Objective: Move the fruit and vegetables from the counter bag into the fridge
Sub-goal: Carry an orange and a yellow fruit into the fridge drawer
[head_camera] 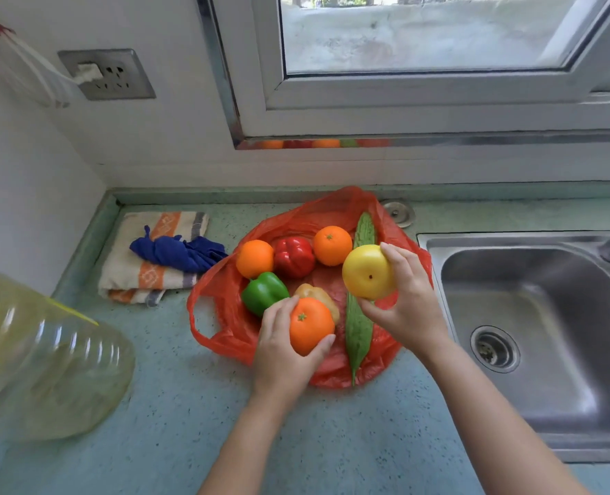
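Step in hand: lifting the first two pieces of fruit out of the red plastic bag (225, 309) that lies spread open on the speckled blue-green table (189, 405); the fridge is not in view.
Left hand: the left hand (282, 348) is wrapped around a round orange fruit with a green stem star (310, 326), fingers curled under it, thumb on top, just above the bag's near edge.
Right hand: the right hand (407, 298) grips a round smooth yellow fruit (368, 271) from its right side, raised over the bag.
Left in the bag: two more oranges (255, 259) (333, 245), a glossy red bell pepper (294, 257), a green bell pepper (264, 292), a pale yellow pepper (318, 292) partly hidden behind the held orange, and a long bumpy green gourd (359, 316).
Doing it well: both fruits are smooth and round, so I judge a full-palm hold safer than fingertips; keep them close to the body on the turn.
Hazards: the steel sink (532, 316) sits just right of the bag, and a large clear plastic jug of yellowish liquid (46, 359) stands to the left; swing the elbows clear of both.
Progress: early, most produce is not yet moved.
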The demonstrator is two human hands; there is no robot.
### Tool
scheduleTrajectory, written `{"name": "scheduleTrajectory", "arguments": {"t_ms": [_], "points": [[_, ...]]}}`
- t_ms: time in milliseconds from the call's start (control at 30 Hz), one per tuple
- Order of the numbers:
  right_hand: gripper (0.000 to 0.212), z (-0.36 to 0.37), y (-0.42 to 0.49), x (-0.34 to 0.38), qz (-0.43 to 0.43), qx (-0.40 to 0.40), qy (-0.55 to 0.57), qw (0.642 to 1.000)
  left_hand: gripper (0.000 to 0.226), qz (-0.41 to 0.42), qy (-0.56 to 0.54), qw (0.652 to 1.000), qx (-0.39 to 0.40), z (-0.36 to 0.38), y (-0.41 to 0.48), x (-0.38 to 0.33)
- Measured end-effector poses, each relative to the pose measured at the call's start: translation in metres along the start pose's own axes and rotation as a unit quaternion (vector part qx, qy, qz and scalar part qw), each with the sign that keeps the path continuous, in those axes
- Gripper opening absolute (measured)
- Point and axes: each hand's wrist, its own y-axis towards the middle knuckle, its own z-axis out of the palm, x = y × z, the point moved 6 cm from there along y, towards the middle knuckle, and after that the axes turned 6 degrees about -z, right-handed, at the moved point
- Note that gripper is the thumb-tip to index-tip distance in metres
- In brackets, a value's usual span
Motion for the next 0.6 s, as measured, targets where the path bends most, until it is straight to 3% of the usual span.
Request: {"name": "scheduleTrajectory", "arguments": {"t_ms": [300, 600], "points": [[0.082, -0.103, -0.073, 0.015, 0.098, -0.124, -0.022, 0.987, 0.070, 0.125, -0.070, 0.987, 0.072, 0.003, -0.013, -0.069], [0.086, -0.199, -0.191, 0.027, 0.218, -0.227, -0.114, 0.943, 0.068, 0.248, -0.138, 0.934, 0.216, 0.067, -0.076, -0.153]]}}
